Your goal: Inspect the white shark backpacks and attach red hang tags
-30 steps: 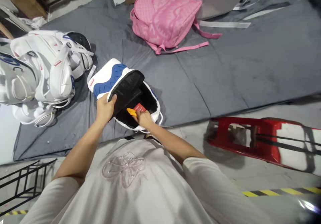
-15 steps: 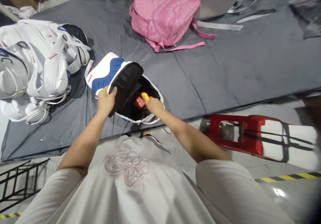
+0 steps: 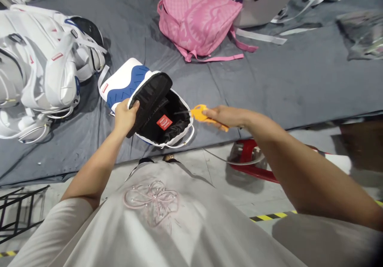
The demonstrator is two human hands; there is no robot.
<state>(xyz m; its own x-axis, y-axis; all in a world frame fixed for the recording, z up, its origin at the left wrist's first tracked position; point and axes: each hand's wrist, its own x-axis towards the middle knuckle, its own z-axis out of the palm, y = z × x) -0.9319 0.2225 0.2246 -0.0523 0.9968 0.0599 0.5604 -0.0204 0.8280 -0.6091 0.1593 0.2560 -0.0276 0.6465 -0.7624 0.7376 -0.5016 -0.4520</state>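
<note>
A white and blue backpack (image 3: 125, 81) lies open on the grey mat (image 3: 299, 79), its black lining and a red label (image 3: 164, 122) showing. My left hand (image 3: 125, 116) grips the black flap (image 3: 149, 97) and holds it up. My right hand (image 3: 229, 116) is out to the right of the opening, closed on a small orange-handled tool (image 3: 201, 114) whose thin metal tip points toward the bag.
A pile of white backpacks (image 3: 38, 63) lies at the left. A pink backpack (image 3: 199, 17) sits at the back, with more bags and white straps behind it. A red stool (image 3: 254, 161) stands below my right arm. A black rack (image 3: 18, 211) is at lower left.
My right hand has drawn the orange tool out of the bag's opening and moved it to the right. My left hand still holds the flap up.
</note>
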